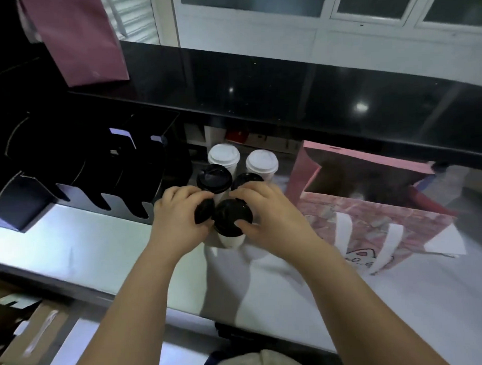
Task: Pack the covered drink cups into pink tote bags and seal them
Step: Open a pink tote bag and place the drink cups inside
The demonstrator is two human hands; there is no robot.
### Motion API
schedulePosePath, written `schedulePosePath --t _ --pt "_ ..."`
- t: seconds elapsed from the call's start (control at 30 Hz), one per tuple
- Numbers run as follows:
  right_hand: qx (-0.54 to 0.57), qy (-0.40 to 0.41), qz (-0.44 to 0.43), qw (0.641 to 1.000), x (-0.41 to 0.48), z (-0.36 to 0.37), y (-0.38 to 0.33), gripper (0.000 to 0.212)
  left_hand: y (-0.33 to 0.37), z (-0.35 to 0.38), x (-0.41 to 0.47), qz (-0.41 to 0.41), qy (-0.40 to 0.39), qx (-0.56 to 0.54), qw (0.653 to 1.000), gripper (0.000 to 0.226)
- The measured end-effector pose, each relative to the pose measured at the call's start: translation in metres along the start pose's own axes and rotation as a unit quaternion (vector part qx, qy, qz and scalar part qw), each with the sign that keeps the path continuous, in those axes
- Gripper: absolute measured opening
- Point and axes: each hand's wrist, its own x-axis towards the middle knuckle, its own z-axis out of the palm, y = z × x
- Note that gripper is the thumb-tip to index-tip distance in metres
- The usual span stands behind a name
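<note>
Several covered paper cups stand clustered on the steel counter. Two white-lidded cups (223, 156) (261, 161) are at the back; black-lidded cups (214, 178) stand in front of them. My left hand (180, 211) wraps a black-lidded cup (204, 214) at the cluster's left. My right hand (265, 211) grips the nearest black-lidded cup (230, 215), fingers over its lid, and partly hides another black lid (245, 179) behind. An open pink tote bag (371, 205) with white handles stands just right of my right hand.
Black cup and lid holders (97, 176) stand at the left. A dark raised ledge (286, 90) runs behind the cups. Another pink bag (79, 40) hangs at top left. Cardboard boxes (34, 334) sit below the counter's left edge. White paper (444, 243) lies under the tote.
</note>
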Motion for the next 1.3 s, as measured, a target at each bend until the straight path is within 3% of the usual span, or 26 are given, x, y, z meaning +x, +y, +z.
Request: schedulePosePath --t 0.13,0.23,0.4,0.8,1.03,1.3 --pt "-0.079 -0.119 0.043 0.989 0.020 0.038 0.005 0.073 -0.029 0.002 0.005 -0.012 -0.013 -0.027 0.999 0.055" --pt "-0.143 -0.154 0.063 0.976 0.027 0.060 0.008 0.079 -0.045 0.003 0.010 -0.012 -0.026 -0.038 0.999 0.062" --pt "-0.198 -0.171 0.066 0.963 0.036 0.085 0.006 0.090 -0.056 0.011 0.022 0.007 -0.035 -0.044 0.998 0.053" --pt "-0.198 -0.164 0.047 0.965 0.029 0.074 0.001 0.080 -0.052 0.016 0.040 0.045 -0.055 -0.073 0.995 0.048" --pt "-0.150 -0.103 0.074 0.981 0.035 0.024 -0.018 0.080 -0.032 -0.008 0.068 0.085 -0.019 -0.079 0.993 0.044" --pt "-0.092 0.052 0.125 0.986 0.025 -0.083 -0.027 0.087 0.029 -0.045 0.122 0.189 0.008 -0.096 0.977 0.042"
